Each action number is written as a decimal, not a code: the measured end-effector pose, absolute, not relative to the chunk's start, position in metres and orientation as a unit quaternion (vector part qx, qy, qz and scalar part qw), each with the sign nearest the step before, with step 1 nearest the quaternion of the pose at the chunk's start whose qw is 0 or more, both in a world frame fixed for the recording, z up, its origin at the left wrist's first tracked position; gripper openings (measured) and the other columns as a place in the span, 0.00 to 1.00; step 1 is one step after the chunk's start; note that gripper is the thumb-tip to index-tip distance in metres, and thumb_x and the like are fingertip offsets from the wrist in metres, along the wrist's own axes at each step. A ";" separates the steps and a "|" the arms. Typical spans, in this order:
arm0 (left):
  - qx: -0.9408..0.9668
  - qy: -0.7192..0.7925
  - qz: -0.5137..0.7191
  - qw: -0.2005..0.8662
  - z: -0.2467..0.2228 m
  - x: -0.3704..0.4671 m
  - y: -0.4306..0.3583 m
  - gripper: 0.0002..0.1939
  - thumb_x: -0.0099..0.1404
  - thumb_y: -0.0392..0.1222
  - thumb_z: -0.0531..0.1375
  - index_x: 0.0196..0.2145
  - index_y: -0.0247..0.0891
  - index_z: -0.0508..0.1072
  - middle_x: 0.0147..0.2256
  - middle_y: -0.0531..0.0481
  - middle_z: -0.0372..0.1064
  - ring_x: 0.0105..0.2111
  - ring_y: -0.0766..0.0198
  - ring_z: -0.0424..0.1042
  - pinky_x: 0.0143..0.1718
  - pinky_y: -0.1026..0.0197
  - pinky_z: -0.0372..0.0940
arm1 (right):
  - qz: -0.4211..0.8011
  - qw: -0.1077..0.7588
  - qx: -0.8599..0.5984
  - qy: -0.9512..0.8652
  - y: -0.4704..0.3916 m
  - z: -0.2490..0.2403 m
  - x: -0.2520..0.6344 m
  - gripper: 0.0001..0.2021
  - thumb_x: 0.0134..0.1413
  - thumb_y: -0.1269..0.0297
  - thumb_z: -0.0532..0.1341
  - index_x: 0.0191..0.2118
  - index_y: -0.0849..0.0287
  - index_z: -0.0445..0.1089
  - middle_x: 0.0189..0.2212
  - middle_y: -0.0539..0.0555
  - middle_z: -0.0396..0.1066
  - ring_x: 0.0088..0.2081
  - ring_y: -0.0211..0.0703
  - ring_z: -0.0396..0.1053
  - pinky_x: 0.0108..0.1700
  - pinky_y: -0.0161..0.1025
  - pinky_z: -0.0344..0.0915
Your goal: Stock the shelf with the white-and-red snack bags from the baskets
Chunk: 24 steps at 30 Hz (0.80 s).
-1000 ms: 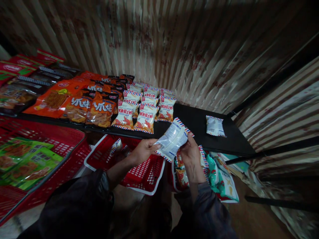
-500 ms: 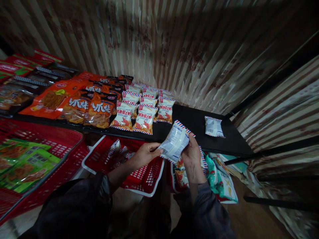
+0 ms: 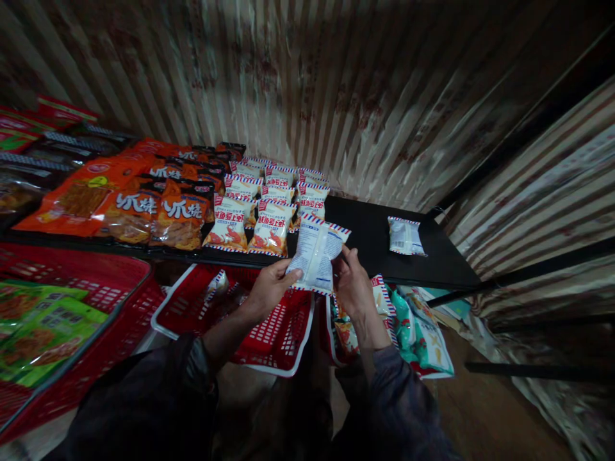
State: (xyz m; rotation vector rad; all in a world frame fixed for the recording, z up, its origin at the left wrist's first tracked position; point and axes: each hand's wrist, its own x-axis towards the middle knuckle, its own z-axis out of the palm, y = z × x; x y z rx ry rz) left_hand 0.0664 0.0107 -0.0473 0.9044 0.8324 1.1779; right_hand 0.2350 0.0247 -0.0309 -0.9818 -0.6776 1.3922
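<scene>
Head view: at the centre of the frame, your held bag (image 3: 314, 256) lay between your two hands, overlapping the near edge of the black shelf (image 3: 360, 224).
Long axis: it ran up the frame, the top leaning a little right, toward the curtain (image 3: 298, 96).
Left hand: your left hand (image 3: 271, 288) pinched the bag's lower left corner, thumb over the face; the bag lay up and right of it.
Right hand: your right hand (image 3: 356, 285) curled at the right edge, bag up and left of it; whether it gripped, you could not tell.
Nearer hand: your left, its thumb on the film.
Film: glossy, crinkled, pillow-shaped, small print facing you, red-and-blue striped ends.
Row just left: puffed white bags (image 3: 270, 227), printed fronts showing.
Right of centre: a lone bag (image 3: 405, 235) lay well apart.
Below: a red basket (image 3: 276, 346), perforated, pale-rimmed.
</scene>
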 end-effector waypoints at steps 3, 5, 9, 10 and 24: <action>0.375 0.373 0.555 0.642 -0.042 0.061 0.016 0.25 0.51 0.50 0.70 0.44 0.35 0.76 0.37 0.47 0.79 0.41 0.53 0.76 0.47 0.53 0.67 | 0.630 0.575 -0.418 -0.313 0.019 -0.031 0.230 0.26 0.42 0.44 0.69 0.46 0.52 0.73 0.35 0.51 0.79 0.38 0.44 0.75 0.39 0.41 0.73; 0.357 0.372 0.582 0.628 -0.039 0.060 0.018 0.25 0.51 0.49 0.70 0.44 0.34 0.76 0.38 0.46 0.79 0.41 0.53 0.76 0.47 0.52 0.67 | 0.637 0.566 -0.415 -0.319 0.015 -0.035 0.226 0.24 0.38 0.49 0.73 0.42 0.54 0.75 0.36 0.51 0.78 0.37 0.42 0.75 0.40 0.40 0.73; 0.317 0.367 0.595 0.641 -0.038 0.061 0.018 0.25 0.49 0.49 0.71 0.43 0.35 0.74 0.38 0.45 0.78 0.40 0.53 0.77 0.46 0.51 0.68 | 0.640 0.566 -0.415 -0.313 0.013 -0.044 0.215 0.17 0.34 0.57 0.76 0.32 0.57 0.76 0.31 0.48 0.76 0.31 0.35 0.72 0.38 0.35 0.73; 0.312 0.369 0.590 0.646 -0.038 0.061 0.017 0.25 0.48 0.48 0.71 0.42 0.35 0.74 0.38 0.45 0.78 0.40 0.53 0.77 0.46 0.51 0.68 | 0.633 0.576 -0.419 -0.304 0.013 -0.046 0.212 0.16 0.33 0.58 0.76 0.31 0.57 0.76 0.30 0.47 0.76 0.30 0.34 0.72 0.37 0.34 0.73; 0.242 0.377 0.677 0.584 -0.010 0.021 0.047 0.21 0.42 0.45 0.74 0.34 0.33 0.77 0.32 0.47 0.78 0.33 0.62 0.75 0.40 0.60 0.69 | 0.618 0.542 -0.440 -0.362 0.005 -0.053 0.210 0.15 0.36 0.59 0.74 0.35 0.54 0.79 0.28 0.47 0.77 0.26 0.32 0.67 0.29 0.30 0.67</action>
